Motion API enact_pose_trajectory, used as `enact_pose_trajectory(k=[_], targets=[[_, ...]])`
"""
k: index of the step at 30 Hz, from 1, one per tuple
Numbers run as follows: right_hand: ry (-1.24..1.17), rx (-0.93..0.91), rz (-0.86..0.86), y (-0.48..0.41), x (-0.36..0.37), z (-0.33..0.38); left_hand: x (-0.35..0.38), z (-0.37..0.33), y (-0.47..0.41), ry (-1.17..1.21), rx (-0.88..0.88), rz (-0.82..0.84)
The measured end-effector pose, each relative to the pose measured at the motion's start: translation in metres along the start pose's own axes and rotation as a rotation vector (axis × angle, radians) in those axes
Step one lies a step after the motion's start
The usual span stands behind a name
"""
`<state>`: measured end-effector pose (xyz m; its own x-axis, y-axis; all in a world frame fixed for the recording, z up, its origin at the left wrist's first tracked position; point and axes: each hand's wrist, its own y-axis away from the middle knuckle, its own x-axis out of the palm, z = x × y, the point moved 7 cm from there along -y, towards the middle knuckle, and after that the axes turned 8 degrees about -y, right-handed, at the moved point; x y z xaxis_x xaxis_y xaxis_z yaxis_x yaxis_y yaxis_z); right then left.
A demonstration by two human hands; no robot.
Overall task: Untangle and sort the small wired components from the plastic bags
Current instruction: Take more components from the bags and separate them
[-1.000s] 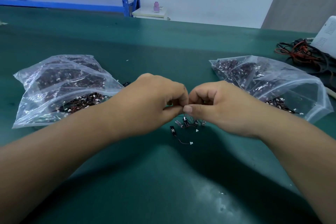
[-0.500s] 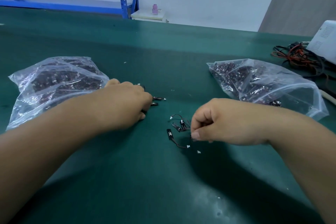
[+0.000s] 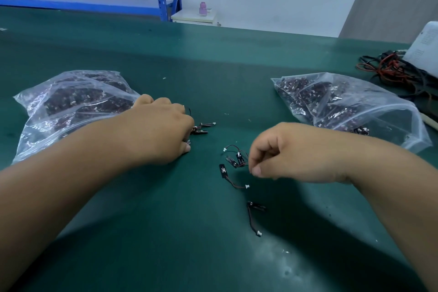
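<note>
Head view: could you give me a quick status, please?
Left hand over components beside left bag, grip hidden. Right hand pinches tangled cluster. Two loose components nearby.

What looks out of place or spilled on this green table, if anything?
Nothing looks damaged. One wired component lies alone on the green table, nearer the person than the small cluster beside the right hand. A few tiny white scraps are scattered on the table too.

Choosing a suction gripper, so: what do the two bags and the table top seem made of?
Left bag and right bag: thin clear plastic film, glossy, judging by creases and glints. Table top: dark green mat, likely rubber or vinyl, with a dull sheen.
</note>
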<state>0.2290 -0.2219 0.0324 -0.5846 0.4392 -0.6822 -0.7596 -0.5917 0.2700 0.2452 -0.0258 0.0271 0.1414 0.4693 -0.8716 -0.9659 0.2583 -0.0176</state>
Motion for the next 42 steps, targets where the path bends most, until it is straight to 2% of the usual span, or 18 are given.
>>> enact_pose_trajectory(k=[2,7,13,17,22,29,33,42], targets=[[0.041,0.000,-0.105,-0.002,-0.009,-0.002,0.000,-0.001,0.000,0.010,0.007,0.016],[0.107,0.033,-0.119,-0.003,-0.012,-0.007,-0.013,-0.005,0.000,0.130,0.040,-0.071],[0.076,-0.053,-0.194,-0.004,-0.018,0.001,-0.048,-0.020,0.009,0.524,0.146,-0.234],[-0.043,-0.170,-0.203,-0.005,-0.010,0.014,-0.064,-0.032,0.016,0.674,0.151,-0.320],[-0.093,-0.259,-0.368,-0.008,-0.010,0.018,-0.060,-0.030,0.015,0.822,0.090,-0.324],[-0.124,-0.278,-0.412,-0.009,-0.013,0.016,-0.061,-0.029,0.015,1.028,0.057,-0.314],[-0.116,-0.293,-0.419,-0.007,-0.017,0.018,-0.063,-0.032,0.016,1.043,0.104,-0.266],[-0.372,-0.229,-0.373,-0.004,-0.027,0.014,-0.066,-0.024,0.016,0.937,0.105,-0.213]])
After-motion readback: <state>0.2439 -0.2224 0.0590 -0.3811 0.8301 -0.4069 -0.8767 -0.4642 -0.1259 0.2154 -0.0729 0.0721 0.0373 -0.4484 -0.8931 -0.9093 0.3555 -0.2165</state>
